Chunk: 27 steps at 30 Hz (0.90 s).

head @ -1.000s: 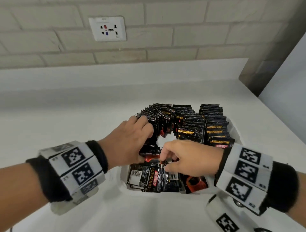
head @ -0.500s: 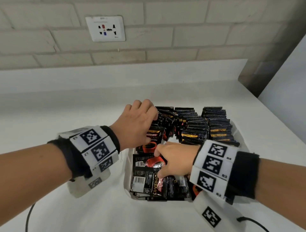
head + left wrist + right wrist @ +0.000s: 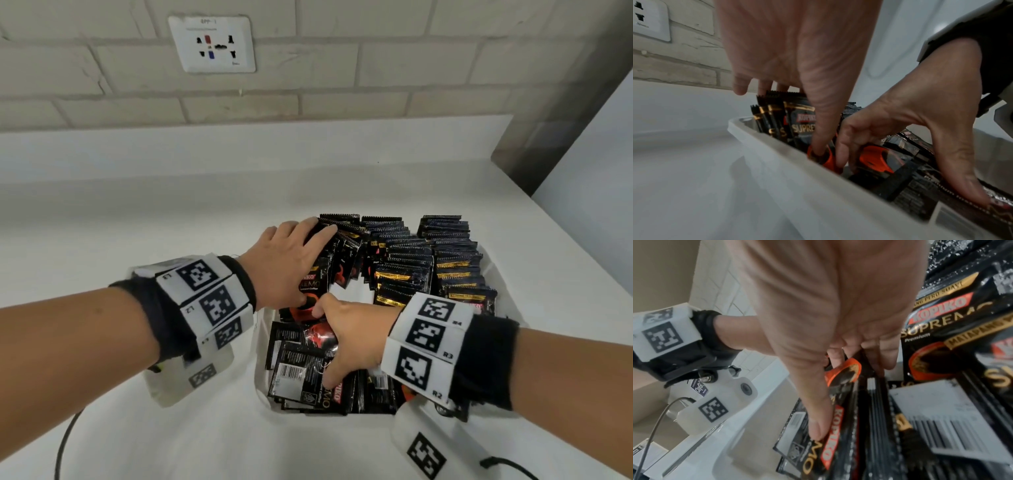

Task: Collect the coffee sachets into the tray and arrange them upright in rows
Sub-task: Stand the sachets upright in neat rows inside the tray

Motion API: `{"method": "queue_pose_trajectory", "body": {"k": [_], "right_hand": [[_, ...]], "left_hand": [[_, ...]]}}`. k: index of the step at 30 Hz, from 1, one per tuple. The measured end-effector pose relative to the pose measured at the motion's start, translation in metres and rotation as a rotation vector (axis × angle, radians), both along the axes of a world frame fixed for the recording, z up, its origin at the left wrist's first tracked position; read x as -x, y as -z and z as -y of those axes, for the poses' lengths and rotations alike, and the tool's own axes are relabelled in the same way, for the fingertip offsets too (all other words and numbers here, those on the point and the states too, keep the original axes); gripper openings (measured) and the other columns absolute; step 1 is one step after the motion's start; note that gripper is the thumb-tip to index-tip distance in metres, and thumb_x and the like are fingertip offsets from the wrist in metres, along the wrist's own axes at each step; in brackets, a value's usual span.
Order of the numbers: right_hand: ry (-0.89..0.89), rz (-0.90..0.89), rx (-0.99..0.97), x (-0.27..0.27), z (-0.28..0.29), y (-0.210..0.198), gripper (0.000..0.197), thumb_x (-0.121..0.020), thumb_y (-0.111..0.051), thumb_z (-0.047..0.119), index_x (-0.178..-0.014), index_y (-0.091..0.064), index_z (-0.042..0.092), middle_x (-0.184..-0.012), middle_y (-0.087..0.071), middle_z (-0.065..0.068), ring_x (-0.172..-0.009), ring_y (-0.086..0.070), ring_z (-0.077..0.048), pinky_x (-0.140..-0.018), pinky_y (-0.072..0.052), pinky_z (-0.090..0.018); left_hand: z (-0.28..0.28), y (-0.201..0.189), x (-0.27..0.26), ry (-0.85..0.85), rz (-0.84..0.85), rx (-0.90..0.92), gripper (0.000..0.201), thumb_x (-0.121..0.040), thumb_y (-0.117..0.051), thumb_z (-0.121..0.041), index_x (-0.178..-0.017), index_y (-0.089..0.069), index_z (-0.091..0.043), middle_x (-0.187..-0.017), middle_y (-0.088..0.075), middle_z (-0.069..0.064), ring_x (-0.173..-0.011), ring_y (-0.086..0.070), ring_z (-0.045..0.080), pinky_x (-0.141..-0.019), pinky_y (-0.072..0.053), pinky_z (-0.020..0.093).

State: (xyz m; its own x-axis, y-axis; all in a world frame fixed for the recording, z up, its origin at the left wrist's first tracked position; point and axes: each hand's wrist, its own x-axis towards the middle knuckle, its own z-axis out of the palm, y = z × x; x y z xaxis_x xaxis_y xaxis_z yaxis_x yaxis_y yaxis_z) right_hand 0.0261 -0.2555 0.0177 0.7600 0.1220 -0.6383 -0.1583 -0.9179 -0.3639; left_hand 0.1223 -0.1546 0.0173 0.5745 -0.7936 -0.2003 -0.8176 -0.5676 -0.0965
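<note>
I see my left hand (image 3: pixel 287 263) laid over the leftmost row of upright black foil coffee sachets (image 3: pixel 404 274) in the white plastic tray (image 3: pixel 260 342) on the white counter (image 3: pixel 137 222). Its grip is wrapped round that row: fingers curl over the serrated tops while the thumb presses the front sachet's face, as the left wrist view shows. My right hand (image 3: pixel 352 342) lies on the loose flat sachets (image 3: pixel 301 377) at the tray's near end, fingers curled under a few and thumb stretched across the pile, so its grip has hold of them. Two more upright rows stand to the right.
</note>
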Motion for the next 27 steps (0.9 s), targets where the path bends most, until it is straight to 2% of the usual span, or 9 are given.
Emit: {"method": "queue_pose_trajectory", "body": {"k": [2,4,7,10,14,16,19,22,27], "right_hand": [[-0.022,-0.007,0.018,0.001,-0.001,0.001,0.087,-0.076,-0.074,0.034,-0.139,-0.018,0.011,-0.092,-0.052,0.001,-0.061,-0.051,-0.009,-0.053,-0.044,-0.02],[-0.066,-0.011,0.056,0.002,-0.001,0.001,0.085,-0.076,-0.073,0.036,-0.139,-0.023,0.009,-0.115,-0.051,-0.006,-0.088,-0.054,-0.018,-0.074,-0.048,-0.028],[-0.104,-0.01,0.089,0.001,-0.002,0.002,0.079,-0.074,-0.074,0.039,-0.134,-0.035,0.006,-0.124,-0.045,-0.008,-0.105,-0.051,-0.022,-0.086,-0.048,-0.032],[-0.115,-0.023,0.079,-0.002,-0.003,0.001,0.076,-0.073,-0.075,0.037,-0.13,-0.038,0.004,-0.126,-0.049,-0.011,-0.108,-0.054,-0.026,-0.086,-0.049,-0.032],[-0.041,-0.01,-0.007,-0.005,-0.003,0.002,0.074,-0.076,-0.074,0.031,-0.133,-0.032,0.011,-0.109,-0.051,-0.003,-0.094,-0.053,-0.018,-0.069,-0.045,-0.024],[0.055,0.002,-0.072,-0.006,-0.003,0.004,0.075,-0.074,-0.075,0.03,-0.134,-0.032,0.017,-0.112,-0.048,0.001,-0.098,-0.051,-0.016,-0.082,-0.046,-0.027],[0.155,-0.016,-0.129,-0.009,-0.006,0.005,0.081,-0.073,-0.077,0.026,-0.138,-0.029,0.02,-0.134,-0.045,-0.005,-0.118,-0.048,-0.022,-0.101,-0.041,-0.037],[0.091,-0.015,-0.075,-0.011,-0.011,0.004,0.082,-0.076,-0.074,0.024,-0.141,-0.027,0.013,-0.139,-0.042,-0.009,-0.124,-0.045,-0.026,-0.103,-0.039,-0.037],[0.076,-0.014,-0.037,-0.012,-0.01,-0.001,0.081,-0.072,-0.077,0.03,-0.137,-0.035,0.005,-0.133,-0.048,-0.009,-0.118,-0.049,-0.024,-0.101,-0.042,-0.035]], "left_hand": [[0.001,0.0,0.0,0.02,-0.009,-0.015,0.104,-0.081,-0.066,-0.037,-0.149,0.011,-0.019,-0.155,0.002,0.008,-0.137,-0.015,0.028,-0.111,-0.024,0.035],[0.003,0.0,-0.001,0.027,-0.012,-0.023,0.104,-0.081,-0.067,-0.037,-0.149,0.01,-0.019,-0.154,0.001,0.009,-0.133,-0.019,0.029,-0.108,-0.029,0.035],[0.005,-0.003,-0.002,0.042,0.005,-0.026,0.101,-0.081,-0.067,-0.036,-0.149,0.006,-0.018,-0.153,-0.004,0.008,-0.128,-0.024,0.029,-0.106,-0.033,0.035],[0.005,-0.004,-0.003,0.057,0.033,-0.01,0.096,-0.082,-0.065,-0.032,-0.149,0.001,-0.017,-0.15,-0.013,0.007,-0.123,-0.029,0.028,-0.103,-0.035,0.035],[0.006,-0.004,-0.004,0.051,0.04,0.005,0.093,-0.083,-0.064,-0.031,-0.149,-0.001,-0.017,-0.148,-0.016,0.007,-0.121,-0.031,0.028,-0.101,-0.037,0.033],[0.005,-0.004,-0.003,0.053,0.041,0.01,0.092,-0.083,-0.064,-0.03,-0.149,-0.001,-0.017,-0.148,-0.016,0.007,-0.12,-0.031,0.027,-0.1,-0.038,0.031],[0.005,-0.004,-0.003,0.051,0.035,0.012,0.091,-0.083,-0.064,-0.03,-0.149,-0.001,-0.017,-0.149,-0.015,0.006,-0.121,-0.03,0.027,-0.1,-0.037,0.031],[0.004,-0.004,-0.003,0.045,0.023,0.015,0.092,-0.083,-0.065,-0.031,-0.149,-0.002,-0.018,-0.149,-0.015,0.006,-0.121,-0.03,0.027,-0.101,-0.037,0.033],[0.004,-0.003,-0.004,0.051,0.029,0.018,0.093,-0.083,-0.065,-0.032,-0.149,-0.002,-0.018,-0.149,-0.016,0.006,-0.12,-0.031,0.027,-0.101,-0.036,0.031]]}}
